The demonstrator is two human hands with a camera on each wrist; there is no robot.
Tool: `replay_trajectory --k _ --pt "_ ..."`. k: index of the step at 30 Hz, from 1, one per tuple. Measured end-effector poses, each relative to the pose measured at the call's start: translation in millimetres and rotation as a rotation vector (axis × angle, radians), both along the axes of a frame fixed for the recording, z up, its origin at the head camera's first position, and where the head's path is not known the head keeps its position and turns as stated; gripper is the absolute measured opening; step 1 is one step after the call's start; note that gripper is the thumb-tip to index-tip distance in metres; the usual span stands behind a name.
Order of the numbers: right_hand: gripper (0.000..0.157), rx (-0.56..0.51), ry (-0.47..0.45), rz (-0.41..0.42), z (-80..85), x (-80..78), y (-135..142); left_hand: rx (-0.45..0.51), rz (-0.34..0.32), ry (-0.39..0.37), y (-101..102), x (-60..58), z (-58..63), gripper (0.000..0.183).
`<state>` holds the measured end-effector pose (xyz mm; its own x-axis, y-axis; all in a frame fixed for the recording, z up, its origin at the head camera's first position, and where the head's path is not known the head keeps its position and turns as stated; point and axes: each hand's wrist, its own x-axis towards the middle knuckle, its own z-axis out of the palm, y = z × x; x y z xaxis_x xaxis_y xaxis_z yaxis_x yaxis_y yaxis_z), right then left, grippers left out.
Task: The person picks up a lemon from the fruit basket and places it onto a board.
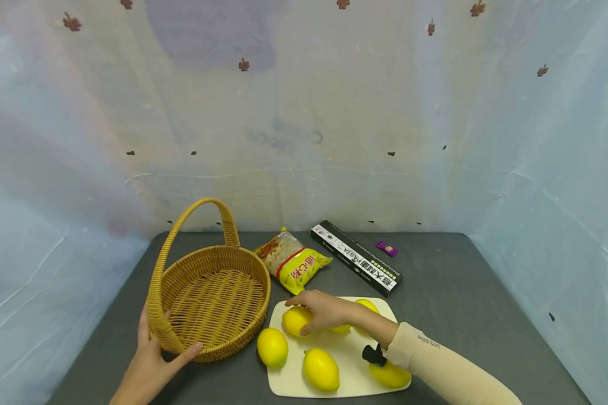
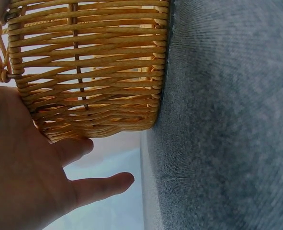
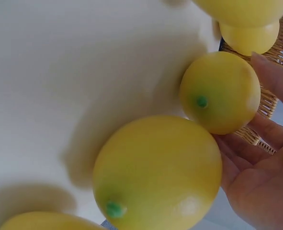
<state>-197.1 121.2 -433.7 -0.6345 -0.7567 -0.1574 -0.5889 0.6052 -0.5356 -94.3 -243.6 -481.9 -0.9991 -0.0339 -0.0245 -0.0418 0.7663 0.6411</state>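
Observation:
My left hand [image 1: 149, 360] holds the left side of a round wicker basket [image 1: 217, 351] by the foot of its tall handle. The thumb lies along the outer wall; in the left wrist view two fingers [image 2: 103, 187] stretch out below the weave. My right hand [image 1: 326, 312] is around a yellow lemon [image 1: 295, 322] on a white cutting board [image 1: 349, 388], thumb and fingers at its sides. Close to that hand in the right wrist view lies another lemon [image 3: 155, 172]. More lemons sit about the board, one [image 1: 272, 347] at its left edge and one [image 1: 321, 369] in front.
Behind the board lie a yellow pasta bag [image 1: 296, 264], a long black pasta box [image 1: 357, 259] and a small purple packet [image 1: 387, 248]. A lemon [image 1: 390, 376] sits under the right wrist. A pale curtain [image 1: 304, 124] surrounds the grey table [image 1: 461, 292].

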Motion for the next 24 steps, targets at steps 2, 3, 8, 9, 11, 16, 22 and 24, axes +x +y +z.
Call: replay_trajectory --k 2,3,8,9,11,16,22,24 --pt "0.063 -0.006 -0.003 0.002 0.0 -0.1 0.1 0.0 0.003 -0.005 -0.3 0.2 -0.3 0.108" --pt "0.063 -0.014 -0.009 0.001 0.3 -0.1 0.4 -0.001 0.003 -0.006 -0.7 0.2 -0.6 0.108" --pt "0.057 -0.07 0.002 -0.04 8.7 3.7 7.9 -0.003 0.008 -0.006 -1.7 2.5 -1.2 0.11" --pt "0.055 -0.087 0.015 -0.055 12.7 6.0 10.7 -0.005 0.008 -0.005 -1.9 3.0 -1.1 0.11" --pt "0.052 -0.118 0.065 -0.09 21.4 11.7 17.5 -0.005 0.007 0.005 -2.4 4.1 -0.5 0.11" --pt "0.052 -0.164 0.273 -0.235 40.5 27.0 37.1 -0.009 0.003 0.036 -2.4 6.9 3.4 0.107" --pt "0.064 0.098 0.542 -0.41 33.6 37.9 60.8 -0.06 -0.003 0.085 0.0 12.0 13.5 0.108" --pt "0.07 0.216 0.53 -0.429 27.0 41.1 67.3 -0.076 -0.001 0.116 0.9 14.4 22.1 0.106"
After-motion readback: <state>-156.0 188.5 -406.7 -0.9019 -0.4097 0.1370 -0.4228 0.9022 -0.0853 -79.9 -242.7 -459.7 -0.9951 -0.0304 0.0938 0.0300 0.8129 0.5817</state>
